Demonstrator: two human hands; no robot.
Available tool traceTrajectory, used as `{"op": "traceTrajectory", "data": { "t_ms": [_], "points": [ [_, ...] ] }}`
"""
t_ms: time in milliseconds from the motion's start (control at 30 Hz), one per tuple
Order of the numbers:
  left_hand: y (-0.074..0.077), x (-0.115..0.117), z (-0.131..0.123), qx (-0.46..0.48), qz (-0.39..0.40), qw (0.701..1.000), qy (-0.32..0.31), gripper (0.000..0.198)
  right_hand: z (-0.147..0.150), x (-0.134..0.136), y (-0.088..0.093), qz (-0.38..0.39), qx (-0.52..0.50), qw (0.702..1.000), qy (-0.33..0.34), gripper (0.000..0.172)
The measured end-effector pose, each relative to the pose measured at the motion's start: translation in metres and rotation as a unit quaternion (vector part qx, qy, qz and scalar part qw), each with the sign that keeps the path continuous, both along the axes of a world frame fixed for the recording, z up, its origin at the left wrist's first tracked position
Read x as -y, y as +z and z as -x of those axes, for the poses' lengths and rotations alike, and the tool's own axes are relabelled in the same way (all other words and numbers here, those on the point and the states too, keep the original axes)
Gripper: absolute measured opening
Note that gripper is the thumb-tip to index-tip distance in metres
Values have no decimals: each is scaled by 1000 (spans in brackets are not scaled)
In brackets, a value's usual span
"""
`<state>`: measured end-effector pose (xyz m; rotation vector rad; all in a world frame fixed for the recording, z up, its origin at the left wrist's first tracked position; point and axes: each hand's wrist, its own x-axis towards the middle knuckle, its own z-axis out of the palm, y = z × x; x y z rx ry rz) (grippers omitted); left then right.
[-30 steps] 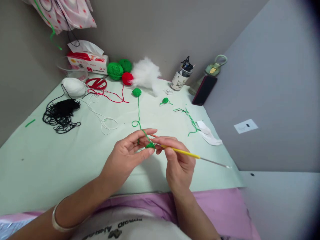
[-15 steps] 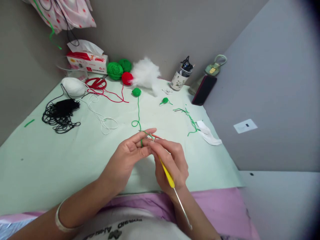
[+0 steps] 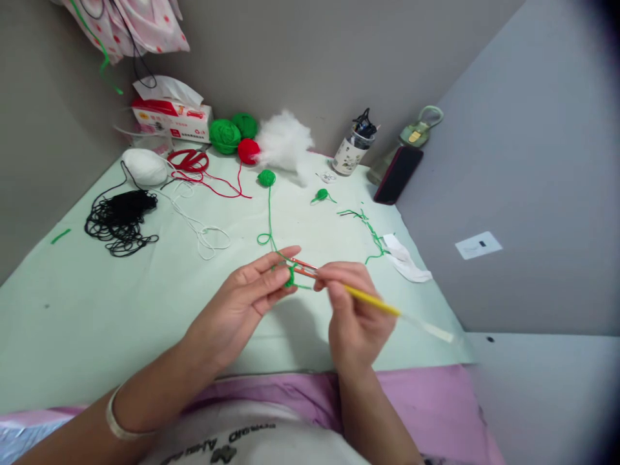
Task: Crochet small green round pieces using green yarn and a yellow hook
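My left hand (image 3: pixel 245 303) pinches a small green crochet piece (image 3: pixel 290 278) between thumb and fingers, above the pale green table (image 3: pixel 72 310). A green yarn strand (image 3: pixel 268 219) runs from the piece up to a small green yarn ball (image 3: pixel 266 177). My right hand (image 3: pixel 356 316) is closed on a yellow-handled crochet hook (image 3: pixel 372 301), whose tip points left at the green piece and whose metal end sticks out to the right. A thin red-orange item (image 3: pixel 304 264) lies on the table just behind my fingers.
At the back stand a tissue box (image 3: pixel 172 119), green yarn balls (image 3: pixel 232 132), a red ball (image 3: pixel 247 150), white stuffing (image 3: pixel 283 145), red scissors (image 3: pixel 188 160), a pen cup (image 3: pixel 352 152) and a phone (image 3: pixel 397 174). Black yarn (image 3: pixel 121 216) and white yarn (image 3: pixel 144 166) lie left. Green scraps (image 3: pixel 368 229) lie right.
My right hand has swung the hook from pointing down toward my body back out to the right. The green piece shows again at my left fingertips. The left hand has hardly moved.
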<state>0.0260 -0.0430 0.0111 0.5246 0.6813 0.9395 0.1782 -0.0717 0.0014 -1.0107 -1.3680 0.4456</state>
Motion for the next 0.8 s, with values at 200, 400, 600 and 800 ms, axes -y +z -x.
{"op": "traceTrajectory", "data": {
  "t_ms": [200, 400, 600, 800],
  "points": [
    [0, 0, 3, -51, -92, 994, 20, 23, -1, -6, 4, 64, -121, 984, 113, 15],
    [-3, 5, 2, -82, -115, 990, 15, 34, -2, -7, -1, 115, -196, 964, 138, 14],
    [-6, 3, 7, -123, -127, 984, 13, 31, -5, -8, 1, 164, -258, 940, 149, 16],
    [-3, 4, 5, -104, -119, 987, 15, 40, -4, -10, 0, 133, -239, 951, 145, 16]
  ]
}}
